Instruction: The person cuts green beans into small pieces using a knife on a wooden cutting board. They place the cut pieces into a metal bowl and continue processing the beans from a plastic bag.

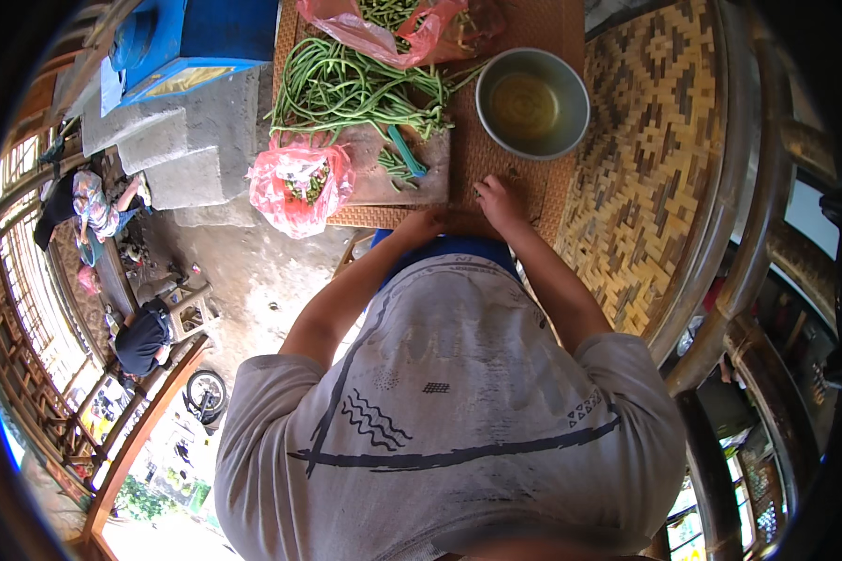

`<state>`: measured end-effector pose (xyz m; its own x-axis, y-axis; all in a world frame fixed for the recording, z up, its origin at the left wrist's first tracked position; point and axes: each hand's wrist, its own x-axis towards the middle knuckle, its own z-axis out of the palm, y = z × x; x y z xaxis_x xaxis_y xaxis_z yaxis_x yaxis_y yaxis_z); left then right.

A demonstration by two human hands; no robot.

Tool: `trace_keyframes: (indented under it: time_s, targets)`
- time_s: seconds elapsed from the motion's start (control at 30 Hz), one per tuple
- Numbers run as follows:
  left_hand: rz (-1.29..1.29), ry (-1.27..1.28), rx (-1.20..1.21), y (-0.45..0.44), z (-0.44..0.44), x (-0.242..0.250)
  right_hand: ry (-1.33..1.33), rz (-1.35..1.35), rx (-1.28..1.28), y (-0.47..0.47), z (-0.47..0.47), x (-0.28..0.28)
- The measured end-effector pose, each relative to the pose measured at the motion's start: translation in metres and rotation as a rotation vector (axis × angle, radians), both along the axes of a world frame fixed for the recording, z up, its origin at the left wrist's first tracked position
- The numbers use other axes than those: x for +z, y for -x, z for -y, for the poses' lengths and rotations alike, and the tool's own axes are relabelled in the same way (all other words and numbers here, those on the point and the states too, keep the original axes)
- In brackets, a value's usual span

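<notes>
My left hand (pixel 423 226) is low at the near edge of the wooden cutting board (pixel 431 188), its fingers in shadow and hard to make out. To its right, my right hand (pixel 499 202) is over the woven mat with curled fingers. A tiny dark green bit shows at its fingertips; whether it is gripped is unclear. On the board lie short cut pieces of long bean (pixel 395 168) and a teal-handled knife (pixel 408 151). Whole yardlong beans (pixel 358 91) are heaped across the board's far side. A pink plastic bag (pixel 300 210) holding small chopped pieces stands at the board's left.
A grey metal basin (pixel 581 105) with cloudy yellowish water stands beyond my right hand on the woven mat (pixel 466 133). Another pink bag (pixel 365 31) with beans lies at the far end. Concrete steps (pixel 182 151) and two people (pixel 144 340) are off to the left.
</notes>
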<state>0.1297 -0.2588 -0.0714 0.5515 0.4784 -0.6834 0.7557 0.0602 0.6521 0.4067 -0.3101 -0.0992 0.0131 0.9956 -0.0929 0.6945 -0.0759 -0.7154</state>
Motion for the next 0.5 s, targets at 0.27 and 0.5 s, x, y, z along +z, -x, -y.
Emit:
trace_keyframes:
  time_s: [0.27, 0.5]
  targets:
    - [0.128, -0.012, -0.022, -0.005, -0.007, -0.009, 0.202, 0.037, 0.117, -0.002, -0.016, -0.016]
    - [0.079, 0.053, 0.090, 0.007, -0.005, -0.024, 0.126, -0.025, 0.120, 0.008, -0.027, -0.020]
